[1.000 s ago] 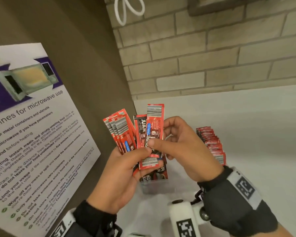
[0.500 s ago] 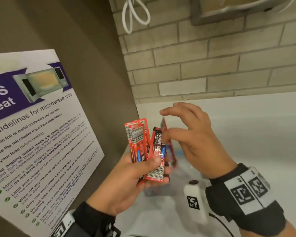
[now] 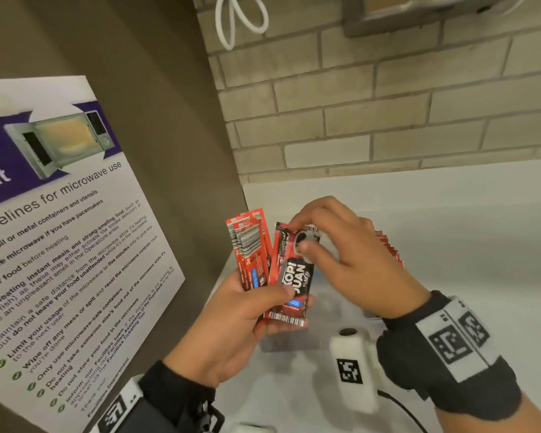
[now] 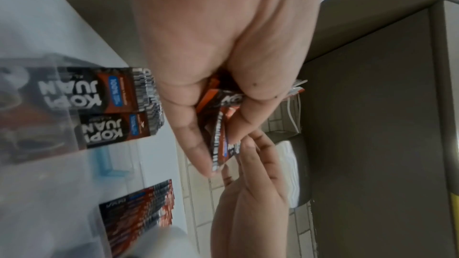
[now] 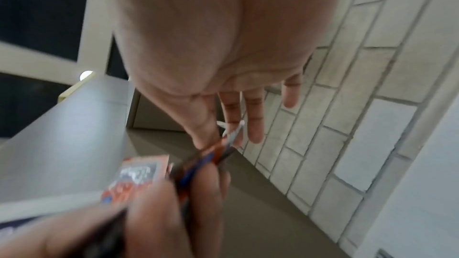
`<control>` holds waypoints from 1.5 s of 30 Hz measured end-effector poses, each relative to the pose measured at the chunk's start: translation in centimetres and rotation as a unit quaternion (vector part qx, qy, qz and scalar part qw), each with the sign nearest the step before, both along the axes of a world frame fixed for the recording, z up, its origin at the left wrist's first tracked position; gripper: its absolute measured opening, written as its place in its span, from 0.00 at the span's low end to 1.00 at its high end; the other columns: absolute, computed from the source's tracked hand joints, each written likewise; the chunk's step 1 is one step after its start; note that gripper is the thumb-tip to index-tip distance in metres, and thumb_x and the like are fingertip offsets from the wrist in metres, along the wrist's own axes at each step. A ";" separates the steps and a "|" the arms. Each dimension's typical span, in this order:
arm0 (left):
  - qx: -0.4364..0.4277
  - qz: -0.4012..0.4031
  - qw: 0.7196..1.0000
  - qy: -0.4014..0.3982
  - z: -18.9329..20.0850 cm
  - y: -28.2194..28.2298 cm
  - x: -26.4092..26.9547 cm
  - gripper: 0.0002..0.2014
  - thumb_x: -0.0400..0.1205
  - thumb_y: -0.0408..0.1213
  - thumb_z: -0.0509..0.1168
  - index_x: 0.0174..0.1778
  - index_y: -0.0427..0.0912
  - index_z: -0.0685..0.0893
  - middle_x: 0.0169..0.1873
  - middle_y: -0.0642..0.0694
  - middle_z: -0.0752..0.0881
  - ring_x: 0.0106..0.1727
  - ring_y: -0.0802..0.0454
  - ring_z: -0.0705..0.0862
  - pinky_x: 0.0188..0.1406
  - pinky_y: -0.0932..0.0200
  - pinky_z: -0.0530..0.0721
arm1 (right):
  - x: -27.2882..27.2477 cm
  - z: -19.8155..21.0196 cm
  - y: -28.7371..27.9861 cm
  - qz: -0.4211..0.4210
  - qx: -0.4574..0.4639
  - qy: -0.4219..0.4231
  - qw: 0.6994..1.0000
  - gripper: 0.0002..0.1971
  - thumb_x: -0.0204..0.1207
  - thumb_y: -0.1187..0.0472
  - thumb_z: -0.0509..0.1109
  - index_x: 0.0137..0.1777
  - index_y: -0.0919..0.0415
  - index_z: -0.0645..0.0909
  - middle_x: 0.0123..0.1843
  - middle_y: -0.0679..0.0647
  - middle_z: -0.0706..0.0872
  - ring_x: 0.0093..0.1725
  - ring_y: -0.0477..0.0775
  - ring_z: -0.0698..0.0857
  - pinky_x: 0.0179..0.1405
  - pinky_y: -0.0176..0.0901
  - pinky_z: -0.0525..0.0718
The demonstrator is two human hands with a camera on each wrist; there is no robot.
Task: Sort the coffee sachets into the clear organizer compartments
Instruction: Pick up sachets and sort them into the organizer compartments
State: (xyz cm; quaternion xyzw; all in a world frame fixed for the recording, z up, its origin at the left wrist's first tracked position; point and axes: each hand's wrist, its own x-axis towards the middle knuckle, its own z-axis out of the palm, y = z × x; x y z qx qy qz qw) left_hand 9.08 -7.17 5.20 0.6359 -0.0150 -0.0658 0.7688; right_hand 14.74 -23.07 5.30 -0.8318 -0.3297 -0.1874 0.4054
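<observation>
The left hand (image 3: pixel 228 332) held a bunch of red coffee sachets (image 3: pixel 252 250) tight, up above the counter. The right hand (image 3: pixel 350 260) pinched the top of the front sachet (image 3: pixel 292 285) with thumb and finger. Some sachets already stood in the clear organizer (image 4: pixel 62 105), and another row (image 4: pixel 146 209) sat beside them. The bunch still needed sorting, so the job looked partly done.

The clear organizer (image 3: pixel 297 343) shows only as a faint blur below the sachets (image 3: pixel 289 276). The right hand (image 3: pixel 353 260) hides most of a sachet row (image 3: pixel 391 248) behind it. The microwave poster (image 3: pixel 60 245) is cut off at the left edge.
</observation>
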 end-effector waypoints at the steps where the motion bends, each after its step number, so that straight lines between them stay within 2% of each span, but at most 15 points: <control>1: 0.002 0.008 1.000 -0.006 0.0 0.2 0.1 0.17 0.77 0.21 0.65 0.61 0.35 0.80 0.45 0.36 0.90 0.40 0.43 0.91 0.29 0.54 0.88 | 0.1 0.1 -0.2 0.016 0.039 0.029 0.999 0.09 0.79 0.58 0.63 0.54 0.40 0.74 0.54 0.39 0.75 0.55 0.37 0.76 0.56 0.29 0.71; 4: -0.010 0.019 1.000 -0.022 -0.1 0.8 0.1 0.22 0.72 0.29 0.69 0.63 0.36 0.79 0.45 0.37 0.90 0.40 0.45 0.91 0.27 0.59 0.86 | 0.5 0.3 -0.9 0.029 0.112 0.134 0.984 0.16 0.75 0.68 0.70 0.53 0.44 0.79 0.46 0.44 0.77 0.41 0.44 0.80 0.43 0.35 0.81; 5: -0.016 0.020 0.999 -0.027 -0.1 0.9 0.0 0.22 0.70 0.31 0.69 0.61 0.36 0.80 0.45 0.38 0.91 0.40 0.46 0.91 0.28 0.58 0.87 | 0.6 0.3 -1.0 0.032 0.145 0.162 0.976 0.18 0.74 0.70 0.70 0.54 0.45 0.81 0.43 0.45 0.77 0.38 0.49 0.79 0.40 0.39 0.81; 7: -0.036 0.033 0.998 -0.042 -0.1 0.7 -0.1 0.18 0.69 0.33 0.69 0.56 0.39 0.83 0.43 0.41 0.91 0.41 0.49 0.91 0.30 0.58 0.88 | 0.6 0.3 -1.0 0.035 0.234 0.199 0.951 0.21 0.73 0.74 0.69 0.55 0.46 0.82 0.40 0.50 0.76 0.33 0.51 0.78 0.35 0.38 0.79; 10: -0.068 0.107 0.989 -0.074 0.1 0.9 0.3 0.13 0.69 0.32 0.68 0.49 0.42 0.85 0.38 0.46 0.90 0.36 0.53 0.90 0.27 0.61 0.87 | 0.5 0.4 -0.6 0.054 0.322 0.262 0.908 0.16 0.73 0.78 0.67 0.50 0.55 0.82 0.39 0.55 0.79 0.30 0.52 0.82 0.31 0.38 0.83; 13: -0.075 0.185 0.973 -0.112 0.8 1.9 1.3 0.11 0.71 0.32 0.69 0.48 0.41 0.83 0.31 0.48 0.87 0.30 0.57 0.86 0.24 0.64 0.83 | -0.1 0.4 -0.2 0.123 0.217 0.339 0.907 0.09 0.71 0.76 0.70 0.45 0.62 0.78 0.40 0.55 0.85 0.33 0.53 0.86 0.35 0.43 0.86; 16: -0.039 0.211 0.966 -0.145 1.4 2.5 1.7 0.06 0.75 0.27 0.68 0.46 0.39 0.82 0.30 0.46 0.86 0.26 0.55 0.82 0.22 0.64 0.81 | -0.7 0.3 0.5 0.125 0.091 0.294 0.943 0.05 0.72 0.64 0.74 0.46 0.60 0.81 0.41 0.55 0.86 0.36 0.46 0.83 0.37 0.35 0.80; 19: 0.049 0.183 0.968 -0.165 1.2 2.3 1.6 0.05 0.76 0.25 0.69 0.44 0.37 0.82 0.28 0.46 0.84 0.28 0.53 0.82 0.24 0.60 0.80 | -0.8 0.4 1.2 0.074 0.129 0.220 0.964 0.03 0.73 0.62 0.73 0.46 0.56 0.84 0.37 0.52 0.84 0.31 0.42 0.77 0.31 0.28 0.77; 21: 0.077 0.163 0.971 -0.158 0.8 1.9 1.4 0.07 0.74 0.28 0.71 0.46 0.39 0.82 0.30 0.49 0.86 0.31 0.53 0.84 0.26 0.61 0.82 | -0.6 0.3 1.0 0.057 0.132 0.189 0.971 0.03 0.73 0.65 0.73 0.42 0.56 0.83 0.35 0.50 0.84 0.30 0.44 0.78 0.32 0.32 0.79; 23: 0.070 0.170 0.971 -0.152 0.7 1.8 1.2 0.09 0.73 0.32 0.72 0.47 0.41 0.83 0.34 0.48 0.88 0.33 0.54 0.85 0.27 0.62 0.83 | 0.0 -0.2 0.3 0.021 0.109 0.165 0.980 0.05 0.72 0.66 0.74 0.39 0.55 0.82 0.35 0.50 0.85 0.32 0.49 0.81 0.36 0.36 0.80; 25: 0.030 0.194 0.969 -0.150 1.0 2.0 1.2 0.13 0.69 0.39 0.71 0.48 0.43 0.83 0.38 0.48 0.89 0.33 0.56 0.85 0.26 0.64 0.83 | 0.7 -0.9 -0.5 -0.029 0.066 0.151 0.986 0.07 0.70 0.67 0.75 0.37 0.56 0.82 0.33 0.48 0.86 0.32 0.46 0.82 0.36 0.32 0.78; 28: -0.004 0.226 0.963 -0.149 1.1 2.8 1.1 0.16 0.69 0.45 0.68 0.52 0.46 0.83 0.38 0.51 0.89 0.33 0.59 0.86 0.26 0.65 0.83 | 1.3 -2.5 -0.6 -0.051 0.001 0.200 0.979 0.09 0.67 0.69 0.76 0.33 0.57 0.81 0.32 0.50 0.85 0.31 0.45 0.82 0.35 0.33 0.79; 32: -0.016 0.238 0.960 -0.147 0.6 3.2 0.7 0.14 0.70 0.47 0.67 0.49 0.47 0.83 0.36 0.51 0.89 0.32 0.59 0.85 0.25 0.65 0.84 | 1.7 -4.7 0.8 -0.050 -0.051 0.238 0.969 0.12 0.67 0.72 0.73 0.30 0.56 0.77 0.28 0.46 0.80 0.27 0.40 0.76 0.26 0.22 0.73; 37: -0.032 0.239 0.960 -0.141 0.1 3.8 0.2 0.14 0.70 0.45 0.67 0.51 0.47 0.83 0.36 0.51 0.89 0.32 0.59 0.86 0.26 0.65 0.84 | 2.2 -6.1 2.3 -0.080 -0.094 0.224 0.967 0.17 0.67 0.73 0.70 0.27 0.51 0.72 0.28 0.43 0.77 0.28 0.39 0.74 0.27 0.27 0.70; 45: -0.045 0.233 0.965 -0.112 -0.6 3.6 0.2 0.15 0.70 0.46 0.67 0.51 0.45 0.84 0.37 0.49 0.89 0.32 0.58 0.86 0.25 0.65 0.84 | 2.4 -6.0 1.9 -0.101 -0.117 0.264 0.952 0.11 0.67 0.67 0.74 0.35 0.57 0.73 0.30 0.48 0.77 0.27 0.44 0.74 0.25 0.35 0.68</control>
